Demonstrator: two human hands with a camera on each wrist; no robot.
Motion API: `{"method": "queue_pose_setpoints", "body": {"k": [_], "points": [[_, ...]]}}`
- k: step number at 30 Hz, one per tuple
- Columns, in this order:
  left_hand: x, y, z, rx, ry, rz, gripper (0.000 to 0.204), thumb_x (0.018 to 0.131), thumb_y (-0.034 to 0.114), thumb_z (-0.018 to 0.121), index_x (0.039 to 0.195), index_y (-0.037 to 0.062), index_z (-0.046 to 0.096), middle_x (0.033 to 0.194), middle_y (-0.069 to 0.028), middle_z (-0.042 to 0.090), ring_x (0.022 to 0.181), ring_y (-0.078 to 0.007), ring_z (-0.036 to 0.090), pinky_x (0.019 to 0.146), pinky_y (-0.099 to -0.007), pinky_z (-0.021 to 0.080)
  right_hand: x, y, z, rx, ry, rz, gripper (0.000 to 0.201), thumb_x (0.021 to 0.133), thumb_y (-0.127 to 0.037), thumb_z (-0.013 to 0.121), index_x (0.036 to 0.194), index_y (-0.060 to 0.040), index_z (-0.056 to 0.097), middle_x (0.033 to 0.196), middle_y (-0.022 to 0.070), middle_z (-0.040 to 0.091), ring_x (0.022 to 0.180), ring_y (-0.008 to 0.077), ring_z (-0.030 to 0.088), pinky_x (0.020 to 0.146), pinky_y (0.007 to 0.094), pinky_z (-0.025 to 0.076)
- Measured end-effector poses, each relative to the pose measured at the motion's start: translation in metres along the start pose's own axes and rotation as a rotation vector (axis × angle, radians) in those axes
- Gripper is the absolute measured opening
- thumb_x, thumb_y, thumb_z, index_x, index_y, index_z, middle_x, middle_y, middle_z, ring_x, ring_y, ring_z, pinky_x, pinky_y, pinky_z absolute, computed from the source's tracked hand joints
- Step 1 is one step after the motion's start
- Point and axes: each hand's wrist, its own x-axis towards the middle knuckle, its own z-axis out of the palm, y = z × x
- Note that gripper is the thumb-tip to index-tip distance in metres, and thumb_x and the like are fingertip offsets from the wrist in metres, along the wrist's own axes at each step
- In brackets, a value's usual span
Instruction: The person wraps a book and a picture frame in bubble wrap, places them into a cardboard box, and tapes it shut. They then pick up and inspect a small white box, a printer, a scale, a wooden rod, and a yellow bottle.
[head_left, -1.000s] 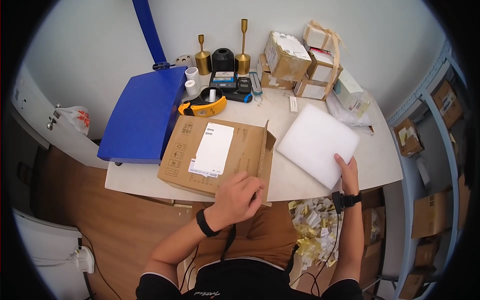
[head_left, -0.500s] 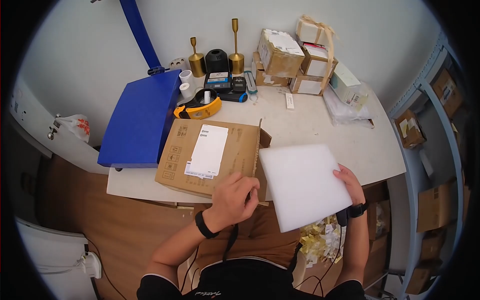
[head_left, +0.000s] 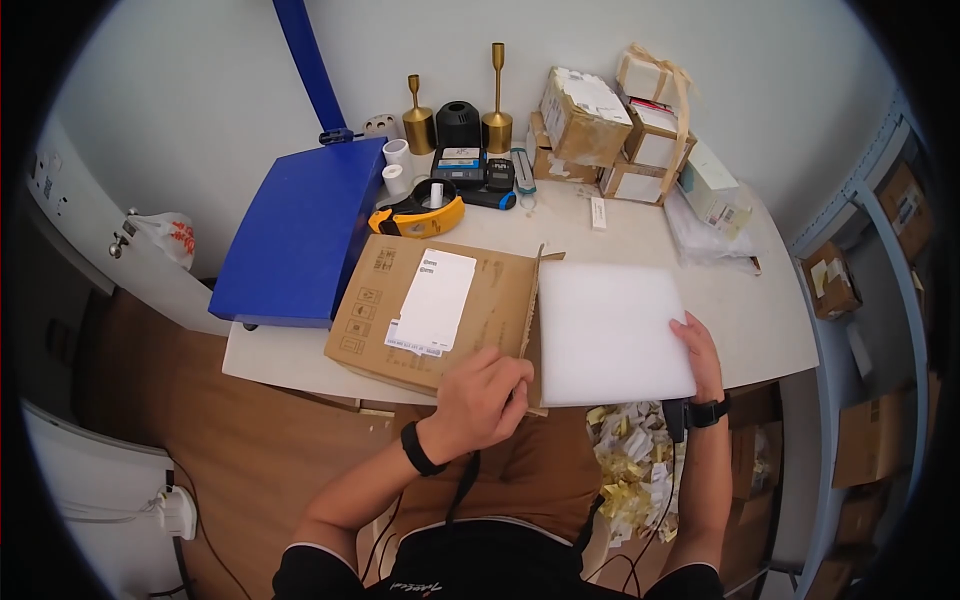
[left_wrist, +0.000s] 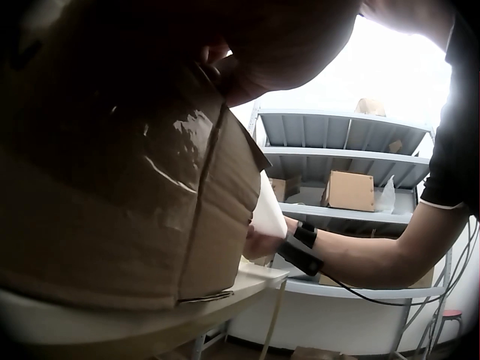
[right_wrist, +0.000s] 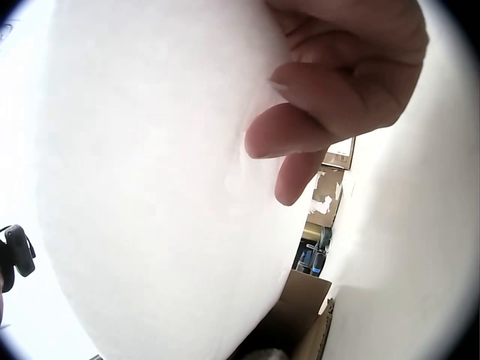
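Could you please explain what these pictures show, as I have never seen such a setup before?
There is no robot here: a person works with two bare hands. The head camera looks down over the table; a camera on each wrist looks closely at that hand's work. On the table lie a labelled cardboard box and a large blue object, with stacked boxes behind. The left hand holds the labelled box at its open end; the right hand grips a white foam-like slab beside it.

At center-left you see matt brown cardboard with a smooth white paper label; right of it, soft-looking matt white foam. Up top, smooth gold metal candlesticks shine.
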Motion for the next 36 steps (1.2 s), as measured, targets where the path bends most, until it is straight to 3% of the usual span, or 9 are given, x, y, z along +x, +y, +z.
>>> {"method": "queue_pose_setpoints", "body": {"k": [9,14,23,36], "points": [[0.001,-0.003,0.003,0.056,-0.032,-0.031,0.016,0.076,-0.002,0.064,0.088,0.0069,0.059,0.073,-0.0049,0.055,0.067,-0.025,0.054,0.057,-0.0366,0.045,-0.032,0.034,0.042,0.013,0.113,-0.045,0.036,0.099,-0.009,0.055,0.133,0.0018,0.048,0.12,0.0128,0.066,0.102,0.0182,0.066,0.089,0.0309,0.054],[0.002,-0.003,0.003,0.037,-0.017,0.007,0.018,0.074,-0.004,0.066,0.088,0.005,0.059,0.07,-0.0068,0.054,0.063,-0.0258,0.053,0.055,-0.0362,0.042,-0.031,0.033,0.037,-0.029,0.008,-0.042,0.046,0.1,-0.008,0.055,0.143,0.0022,0.042,0.133,0.0144,0.059,0.117,0.0185,0.06,0.098,0.0325,0.051],[0.003,-0.002,0.002,0.057,-0.056,-0.015,0.016,0.077,-0.001,0.064,0.088,0.0074,0.059,0.073,-0.0048,0.056,0.068,-0.0252,0.054,0.057,-0.037,0.045,-0.005,0.033,0.053,0.045,-0.129,-0.01,0.049,0.101,-0.009,0.056,0.146,0.0001,0.039,0.135,0.011,0.058,0.118,0.0161,0.058,0.1,0.0326,0.05],[0.005,-0.004,0.004,0.037,-0.059,0.008,0.018,0.074,-0.004,0.065,0.087,0.0058,0.058,0.075,-0.0048,0.058,0.063,-0.025,0.052,0.054,-0.0364,0.042,0.002,0.045,0.098,0.01,-0.174,-0.048,0.046,0.104,-0.015,0.055,0.145,-0.0024,0.039,0.135,0.0106,0.057,0.117,0.0152,0.057,0.099,0.032,0.049]]}}
